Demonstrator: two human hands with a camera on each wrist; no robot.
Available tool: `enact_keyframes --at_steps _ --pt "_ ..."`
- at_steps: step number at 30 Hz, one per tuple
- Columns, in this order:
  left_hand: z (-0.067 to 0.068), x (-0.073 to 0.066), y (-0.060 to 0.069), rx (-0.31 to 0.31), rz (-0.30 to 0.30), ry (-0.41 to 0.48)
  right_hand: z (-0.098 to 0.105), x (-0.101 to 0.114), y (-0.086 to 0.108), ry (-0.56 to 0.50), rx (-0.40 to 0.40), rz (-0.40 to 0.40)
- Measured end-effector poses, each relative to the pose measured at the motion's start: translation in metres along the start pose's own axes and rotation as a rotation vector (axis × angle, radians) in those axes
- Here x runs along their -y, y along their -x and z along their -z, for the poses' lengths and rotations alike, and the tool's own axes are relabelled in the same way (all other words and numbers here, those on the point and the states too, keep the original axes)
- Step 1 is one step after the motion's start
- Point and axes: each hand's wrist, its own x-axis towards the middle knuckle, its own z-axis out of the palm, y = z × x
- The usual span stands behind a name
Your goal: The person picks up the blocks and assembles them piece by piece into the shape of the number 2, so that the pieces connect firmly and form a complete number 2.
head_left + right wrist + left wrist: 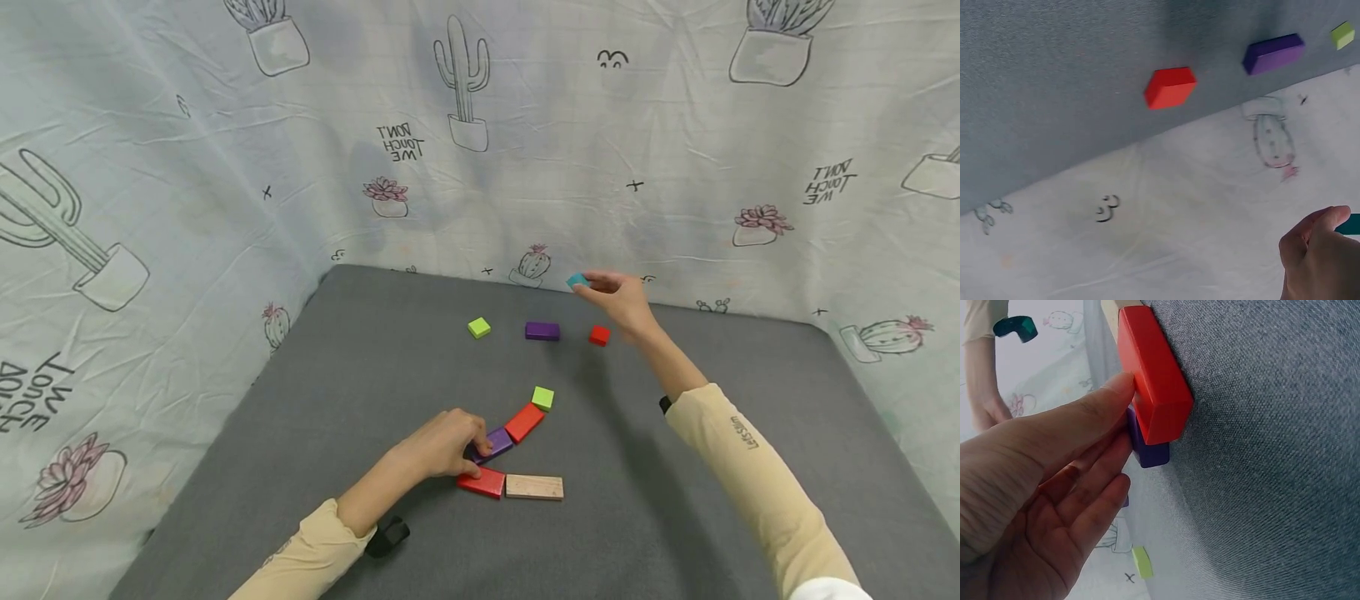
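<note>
My left hand (446, 442) (1054, 469) rests with its thumb on a red block (482, 482) (1154, 375) and a fingertip on the purple block (495, 444) (1147, 447) behind it; the fingers are slightly bent. That purple block leads to another red block (525, 422), then a green block (543, 398), forming a curve. A bare wood block (534, 487) lies at the near red block's right end. Raised above the table's far edge, my right hand (618, 302) (1322, 253) pinches a teal block (577, 280) (1349, 224) between thumb and fingers.
On the far part of the grey table (360, 358) lie a green block (479, 327) (1342, 35), a purple block (542, 332) (1274, 54) and a small red block (599, 335) (1170, 87). A printed cloth (540, 200) hangs behind and at the sides.
</note>
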Motion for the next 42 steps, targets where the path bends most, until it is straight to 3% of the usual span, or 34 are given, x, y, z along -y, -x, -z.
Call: enact_keyframes --at_steps 9,18,29,42 --pt "-0.001 0.001 0.001 -0.005 -0.003 0.012 -0.014 -0.004 0.013 0.100 0.079 0.119" --pt "-0.001 0.002 0.001 -0.011 -0.014 0.026 -0.025 -0.024 0.022 0.183 0.203 0.204" --pt "-0.001 0.002 0.002 -0.028 -0.023 0.018 -0.035 -0.054 0.024 0.290 0.281 0.289" --pt "0.000 0.001 0.001 -0.022 -0.023 0.020 -0.041 -0.068 0.025 0.360 0.362 0.340"
